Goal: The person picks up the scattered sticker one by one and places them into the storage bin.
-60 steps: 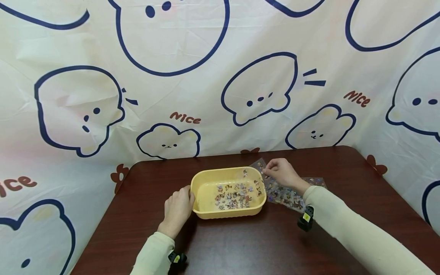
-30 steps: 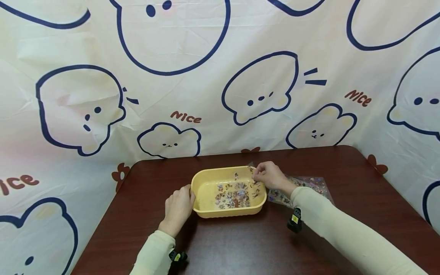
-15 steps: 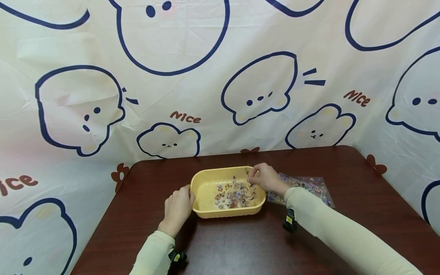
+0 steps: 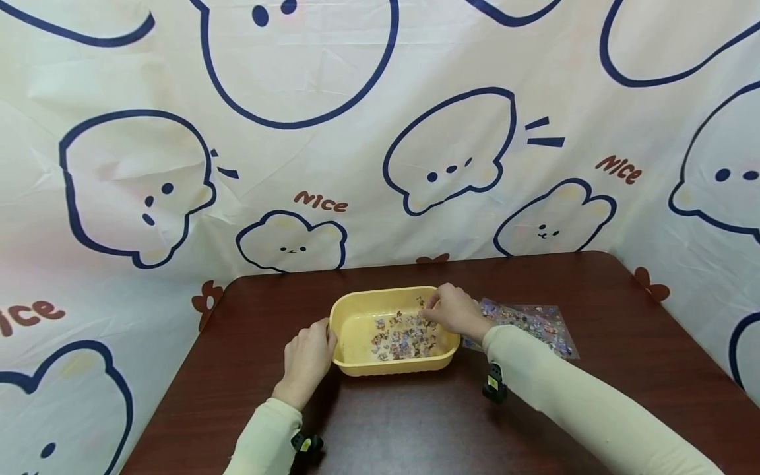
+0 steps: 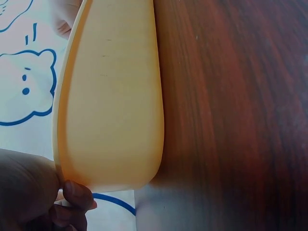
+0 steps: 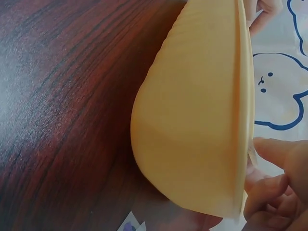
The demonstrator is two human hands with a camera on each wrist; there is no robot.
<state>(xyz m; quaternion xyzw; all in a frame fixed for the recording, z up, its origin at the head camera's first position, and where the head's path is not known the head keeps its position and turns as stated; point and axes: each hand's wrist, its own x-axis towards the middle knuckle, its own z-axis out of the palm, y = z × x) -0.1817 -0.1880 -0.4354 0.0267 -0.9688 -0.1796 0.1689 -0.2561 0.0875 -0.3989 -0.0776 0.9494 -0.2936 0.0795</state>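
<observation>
Yellow tub, one in number, is standing upright on the brown table toward its far edge and is holding loose puzzle pieces, too many and too small to count.

Head view: two hands are working well apart. The left hand is gripping the tub's left end. The right hand is reaching over the right end, fingertips drawn together. One clear bag, also containing pieces, is lying just to the right, partly behind the right arm. Compared with two seconds ago, the right hand is sitting further left, above the tub's interior, and more of the bag's right side is showing; the left hand is keeping its place.

Left wrist view: the left fingers are curling about the tub's corner. Three faint dark marks are showing on the wall.

Right wrist view: the right hand is pinching what appears to be clear film at the rim, mostly hidden.
</observation>
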